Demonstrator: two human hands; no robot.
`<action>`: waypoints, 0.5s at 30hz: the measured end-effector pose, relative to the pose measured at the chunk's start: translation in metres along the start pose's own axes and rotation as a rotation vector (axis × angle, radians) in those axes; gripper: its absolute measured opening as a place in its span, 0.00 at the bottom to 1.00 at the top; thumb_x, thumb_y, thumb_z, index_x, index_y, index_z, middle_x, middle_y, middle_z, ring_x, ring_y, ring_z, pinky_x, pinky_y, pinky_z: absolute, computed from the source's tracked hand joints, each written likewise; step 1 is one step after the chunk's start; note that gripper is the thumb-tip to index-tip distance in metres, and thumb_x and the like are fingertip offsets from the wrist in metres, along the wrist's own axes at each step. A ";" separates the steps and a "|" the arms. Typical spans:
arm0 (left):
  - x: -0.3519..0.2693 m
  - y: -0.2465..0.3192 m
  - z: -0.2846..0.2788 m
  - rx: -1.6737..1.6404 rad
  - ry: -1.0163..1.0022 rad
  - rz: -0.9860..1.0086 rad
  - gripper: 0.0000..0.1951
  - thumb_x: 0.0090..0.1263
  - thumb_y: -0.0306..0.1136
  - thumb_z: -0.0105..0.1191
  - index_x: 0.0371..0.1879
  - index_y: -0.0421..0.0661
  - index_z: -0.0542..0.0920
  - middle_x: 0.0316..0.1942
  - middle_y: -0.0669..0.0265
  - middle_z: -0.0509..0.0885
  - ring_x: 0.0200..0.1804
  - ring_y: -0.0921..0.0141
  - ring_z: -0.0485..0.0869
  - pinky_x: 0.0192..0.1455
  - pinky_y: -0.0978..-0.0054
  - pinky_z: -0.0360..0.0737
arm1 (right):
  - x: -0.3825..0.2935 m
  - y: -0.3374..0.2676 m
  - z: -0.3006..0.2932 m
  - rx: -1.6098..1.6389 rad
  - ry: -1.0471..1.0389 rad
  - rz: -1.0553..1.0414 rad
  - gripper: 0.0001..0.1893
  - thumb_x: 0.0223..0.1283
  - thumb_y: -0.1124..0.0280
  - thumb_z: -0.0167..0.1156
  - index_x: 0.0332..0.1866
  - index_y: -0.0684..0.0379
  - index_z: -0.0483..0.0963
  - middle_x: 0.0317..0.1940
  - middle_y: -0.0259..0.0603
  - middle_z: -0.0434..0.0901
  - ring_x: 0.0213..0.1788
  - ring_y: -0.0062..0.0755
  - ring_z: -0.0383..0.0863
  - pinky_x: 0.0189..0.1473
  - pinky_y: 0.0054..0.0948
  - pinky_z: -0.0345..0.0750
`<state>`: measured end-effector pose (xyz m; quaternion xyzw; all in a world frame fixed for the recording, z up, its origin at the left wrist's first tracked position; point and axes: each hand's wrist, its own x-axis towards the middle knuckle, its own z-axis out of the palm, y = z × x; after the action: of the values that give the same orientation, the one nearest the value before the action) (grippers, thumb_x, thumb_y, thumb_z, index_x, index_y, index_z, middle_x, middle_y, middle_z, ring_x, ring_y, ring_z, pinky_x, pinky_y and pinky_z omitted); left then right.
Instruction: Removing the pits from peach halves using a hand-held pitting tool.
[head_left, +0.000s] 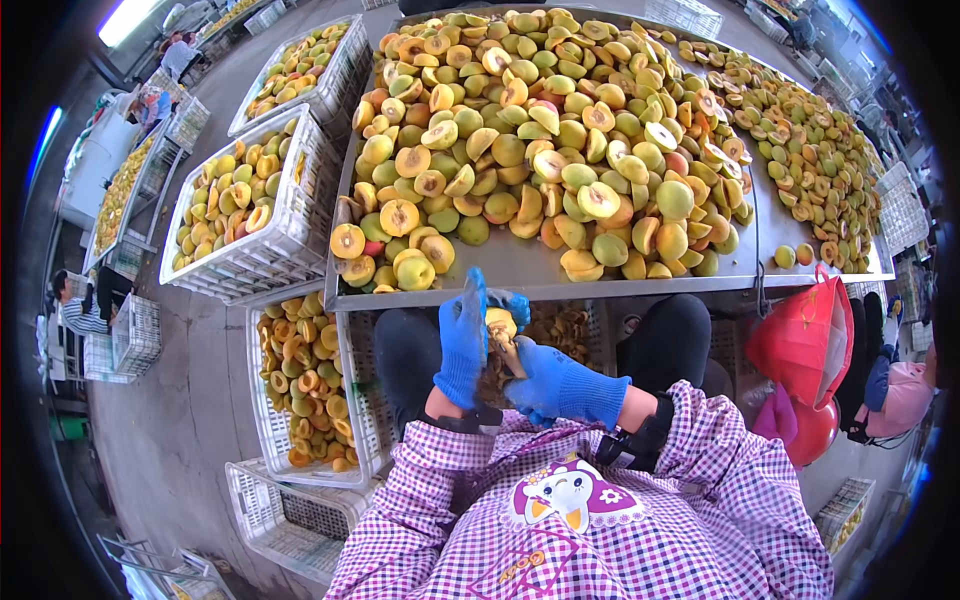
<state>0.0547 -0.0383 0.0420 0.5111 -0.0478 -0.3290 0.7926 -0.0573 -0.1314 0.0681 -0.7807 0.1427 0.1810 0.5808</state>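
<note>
Both my hands wear blue gloves and meet above my lap, just below the metal table's front edge (525, 294). My left hand (469, 341) is curled around a yellow halved fruit (501, 322), its fingers pointing up. From the right, my right hand (562, 382) grips a thin tool with a brownish handle (511, 358) whose upper end meets the fruit; its exact kind is hard to tell. A large heap of halved yellow-green stone fruit (525, 135) lies on the table. Beneath my hands, partly hidden, is a container of brown pieces (561, 328).
A white plastic crate of fruit halves (289, 259) stands left of the table, another behind it (330, 97). A lower crate of halves (352, 442) is beside my left leg, above an emptier crate (300, 547). A red bag (802, 337) hangs at right. A person in pink (896, 397) sits beyond.
</note>
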 end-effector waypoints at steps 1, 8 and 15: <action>0.000 0.003 -0.002 0.021 -0.043 -0.054 0.29 0.73 0.53 0.46 0.25 0.34 0.81 0.23 0.57 0.83 0.24 0.68 0.82 0.31 0.75 0.81 | -0.001 -0.002 0.000 0.018 -0.023 0.019 0.21 0.55 0.68 0.58 0.50 0.68 0.62 0.30 0.51 0.78 0.27 0.37 0.81 0.29 0.33 0.76; 0.010 -0.006 -0.024 0.028 -0.192 0.082 0.30 0.73 0.54 0.45 0.28 0.33 0.81 0.25 0.54 0.84 0.27 0.64 0.85 0.33 0.70 0.84 | -0.004 -0.027 -0.010 0.240 -0.135 0.126 0.17 0.55 0.70 0.58 0.45 0.65 0.62 0.24 0.42 0.76 0.18 0.25 0.76 0.20 0.28 0.74; -0.001 -0.003 0.001 0.003 0.012 0.245 0.28 0.77 0.51 0.36 0.28 0.37 0.80 0.26 0.57 0.84 0.29 0.67 0.83 0.34 0.72 0.81 | 0.003 -0.012 -0.006 0.445 -0.202 0.032 0.10 0.55 0.73 0.57 0.39 0.67 0.68 0.17 0.39 0.74 0.15 0.24 0.74 0.16 0.25 0.71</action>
<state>0.0516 -0.0392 0.0402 0.5045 -0.1055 -0.2268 0.8264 -0.0487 -0.1337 0.0785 -0.6092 0.1325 0.2315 0.7468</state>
